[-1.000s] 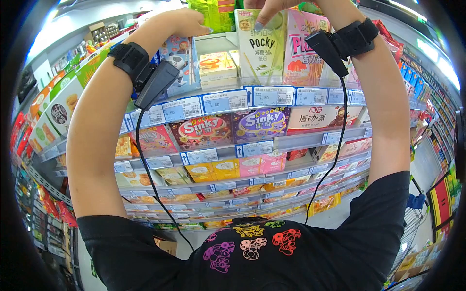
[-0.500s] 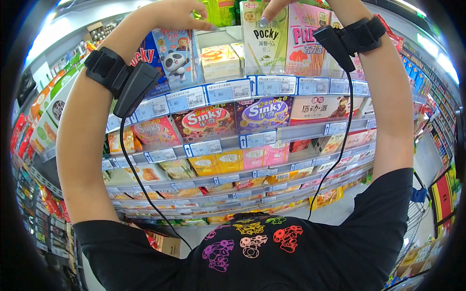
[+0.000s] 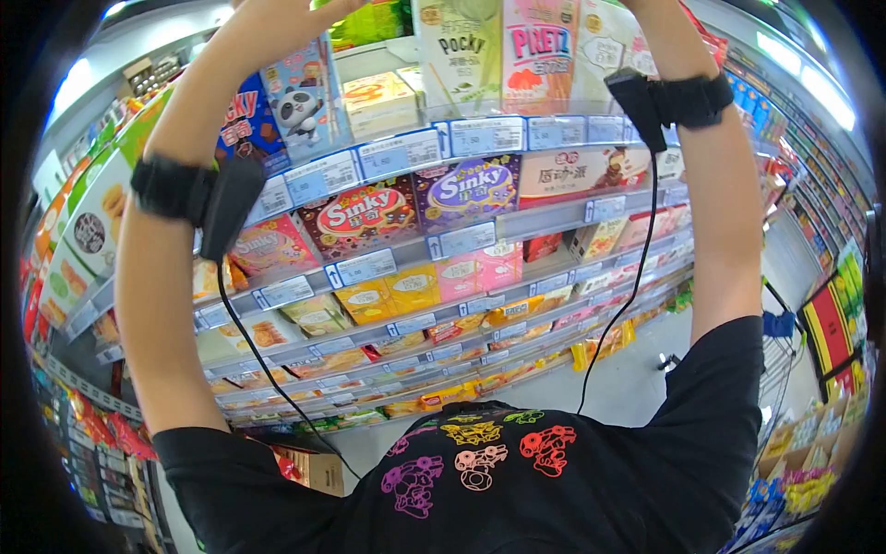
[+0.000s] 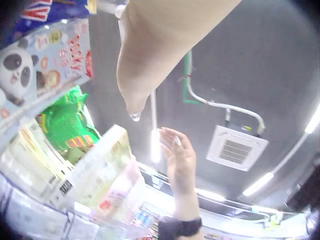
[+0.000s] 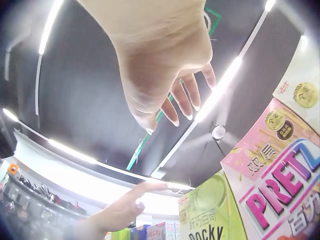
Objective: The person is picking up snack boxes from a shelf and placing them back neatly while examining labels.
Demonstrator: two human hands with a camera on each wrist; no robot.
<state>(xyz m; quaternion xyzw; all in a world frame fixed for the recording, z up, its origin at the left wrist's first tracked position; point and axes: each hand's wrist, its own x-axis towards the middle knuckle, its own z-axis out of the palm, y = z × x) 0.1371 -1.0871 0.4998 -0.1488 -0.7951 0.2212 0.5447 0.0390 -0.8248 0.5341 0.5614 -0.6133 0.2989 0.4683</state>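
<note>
My left hand (image 3: 281,28) is raised at the top of the head view, empty, near a blue panda box (image 3: 303,111) and a green bag (image 3: 374,26). Its thumb and palm side fill the top of the left wrist view, where the right hand (image 4: 181,162) is also seen, raised with fingers loosely bent. In the right wrist view the right hand (image 5: 167,65) holds nothing, its fingers spread above the green Pocky box (image 5: 212,207) and pink PRETZ box (image 5: 280,175). Both boxes stand upright on the top shelf, not touched by a hand.
Lower shelves hold Sinky boxes (image 3: 358,214) and several rows of snack packets behind price labels (image 3: 400,152). A cable hangs from each wrist device. At the right stand a shopping cart (image 3: 784,355) and cartons (image 3: 798,443); left are more packed shelves.
The right hand has come off the green Pocky box and risen almost out of the head view. The left hand has shifted up and left. The shelf sits slightly lower-left in the view.
</note>
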